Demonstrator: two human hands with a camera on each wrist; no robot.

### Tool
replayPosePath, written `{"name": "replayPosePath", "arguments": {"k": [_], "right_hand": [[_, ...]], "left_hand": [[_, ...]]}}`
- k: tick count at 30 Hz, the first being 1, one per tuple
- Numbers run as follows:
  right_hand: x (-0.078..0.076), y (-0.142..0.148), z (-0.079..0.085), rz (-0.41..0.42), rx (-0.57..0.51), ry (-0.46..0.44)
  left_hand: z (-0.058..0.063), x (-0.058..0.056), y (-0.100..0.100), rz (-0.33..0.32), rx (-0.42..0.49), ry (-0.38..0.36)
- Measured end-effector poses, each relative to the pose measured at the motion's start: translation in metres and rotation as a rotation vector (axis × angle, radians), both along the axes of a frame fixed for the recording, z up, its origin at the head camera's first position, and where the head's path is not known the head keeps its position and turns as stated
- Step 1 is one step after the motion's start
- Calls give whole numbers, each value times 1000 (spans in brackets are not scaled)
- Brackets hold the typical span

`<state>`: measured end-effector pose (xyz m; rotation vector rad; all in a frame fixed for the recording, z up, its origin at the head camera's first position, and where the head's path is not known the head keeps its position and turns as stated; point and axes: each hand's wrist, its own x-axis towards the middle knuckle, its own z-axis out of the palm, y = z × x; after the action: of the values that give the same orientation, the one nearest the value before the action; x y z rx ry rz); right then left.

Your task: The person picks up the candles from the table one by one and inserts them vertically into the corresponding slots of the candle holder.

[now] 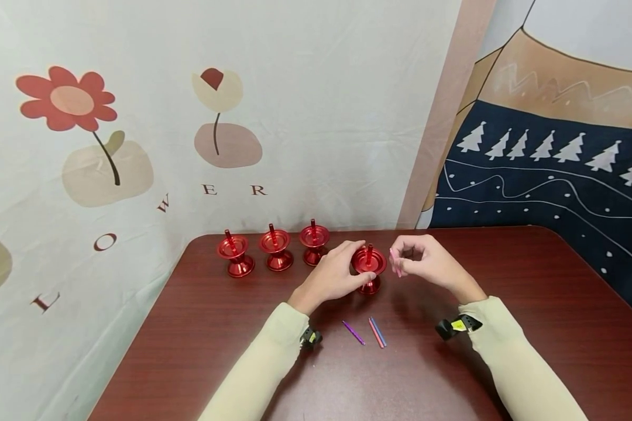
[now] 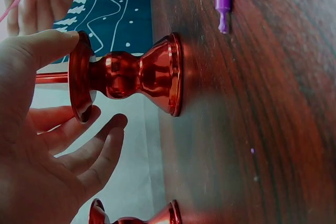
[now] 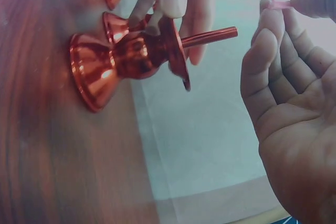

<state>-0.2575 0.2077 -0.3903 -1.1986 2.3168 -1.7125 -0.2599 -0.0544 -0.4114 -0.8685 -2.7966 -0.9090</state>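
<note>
A shiny red metal candle holder, with a thin upright tube at its centre, stands on the table. My left hand holds its dish by the rim, thumb on the near side and fingers on the far side. To the right, my right hand pinches a thin pink candle between thumb and fingertips, beside the holder and apart from it. Much of the pink candle is hidden by the fingers. Nearer the front lie a thin purple candle, a red candle and a blue candle.
Three matching red holders stand in a row to the left: one far left, one in the middle, one close behind my left hand. A printed cloth hangs behind the dark wooden table.
</note>
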Motion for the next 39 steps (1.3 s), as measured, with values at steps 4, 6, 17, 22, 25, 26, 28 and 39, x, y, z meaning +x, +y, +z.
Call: {"name": "replayPosePath", "arguments": {"k": [4,6,17,22,25,26,28,39], "right_hand": [[-3,-5,2,-30,-46,-4],[-3,-7,3,-37,-63,-10],[-4,-8,1,-69,-120,8],[-2,-10,1,-108,-140,-15],[-1,-12,1,-148,-133,-12],[-1,-12,1,-166,-126,-10],[-1,-12,2,-194,-114,-8],[0,-19,2,-249,-142,15]], "left_hand": [[-1,0,1,-3,14,-7],[-2,0,1,0,13,-8],[-4,1,1,28,-7,-83],[-5,1,1,20,0,-96],[-5,1,1,16,2,-99],[-5,1,2,16,1,-101],[-5,0,2,16,1,-104],[-7,1,2,17,6,-98]]}}
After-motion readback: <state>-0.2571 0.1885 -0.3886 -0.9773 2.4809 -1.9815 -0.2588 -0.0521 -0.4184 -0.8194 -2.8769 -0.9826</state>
